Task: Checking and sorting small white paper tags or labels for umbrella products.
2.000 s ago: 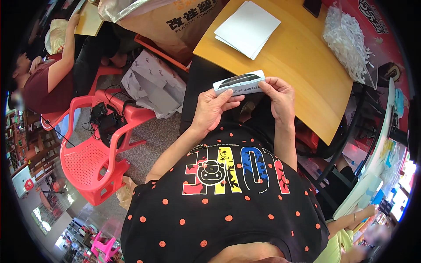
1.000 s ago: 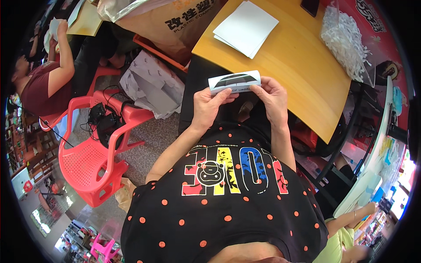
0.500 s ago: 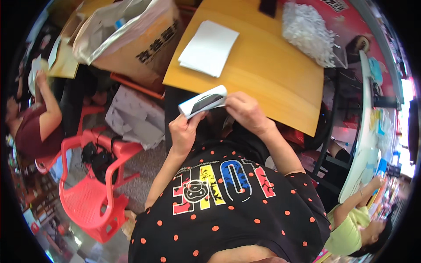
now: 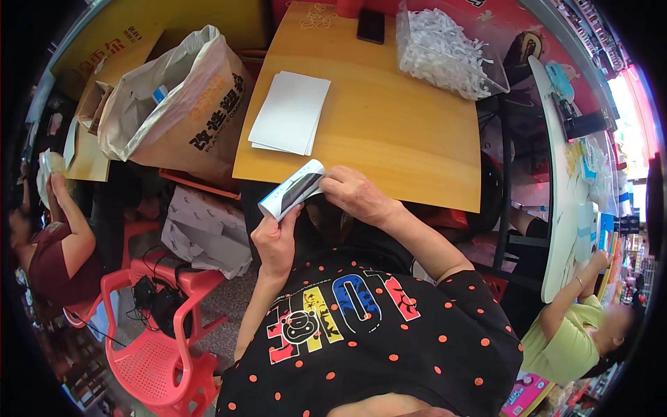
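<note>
A rolled printed sheet (image 4: 295, 190), white with a dark picture on it, is held over my lap at the table's near edge. My left hand (image 4: 275, 240) grips its lower left end, thumb on top. The fingers of my right hand (image 4: 358, 194) pinch its right end. On the wooden table (image 4: 389, 125), just beyond the roll, lies a small stack of white sheets (image 4: 290, 111). What the inside of the roll holds is hidden.
A clear bin of white paper strips (image 4: 448, 52), a dark phone (image 4: 371, 26) and rubber bands (image 4: 319, 17) are at the table's far side. Left stand a large open sack (image 4: 201, 104) and a red chair (image 4: 149, 340). People sit on both sides.
The view has shifted, so the table and sack appear further left and lower. Both hands keep hold of the rolled sheet, with little change in their grip.
</note>
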`<action>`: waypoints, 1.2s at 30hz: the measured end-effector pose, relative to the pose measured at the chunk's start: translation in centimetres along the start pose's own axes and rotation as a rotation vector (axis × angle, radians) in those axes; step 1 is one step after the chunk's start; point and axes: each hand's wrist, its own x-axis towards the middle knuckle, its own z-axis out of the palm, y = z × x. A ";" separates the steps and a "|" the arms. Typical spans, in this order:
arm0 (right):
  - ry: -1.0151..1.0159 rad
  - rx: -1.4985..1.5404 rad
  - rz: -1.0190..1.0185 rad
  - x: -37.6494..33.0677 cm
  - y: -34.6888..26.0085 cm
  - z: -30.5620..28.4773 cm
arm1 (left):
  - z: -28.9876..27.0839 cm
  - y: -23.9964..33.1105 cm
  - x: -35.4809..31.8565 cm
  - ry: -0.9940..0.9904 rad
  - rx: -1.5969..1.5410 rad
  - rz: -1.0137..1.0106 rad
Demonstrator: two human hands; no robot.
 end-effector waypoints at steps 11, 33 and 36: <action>0.075 0.018 -0.018 -0.2 0.2 0.3 | 0.2 0.4 0.0 0.001 0.042 0.048; -0.137 0.622 0.621 0.2 1.0 -2.7 | -1.2 0.6 0.0 0.018 0.331 0.434; -0.219 0.672 0.615 -0.1 1.4 -2.4 | -1.3 0.6 0.1 0.003 0.322 0.451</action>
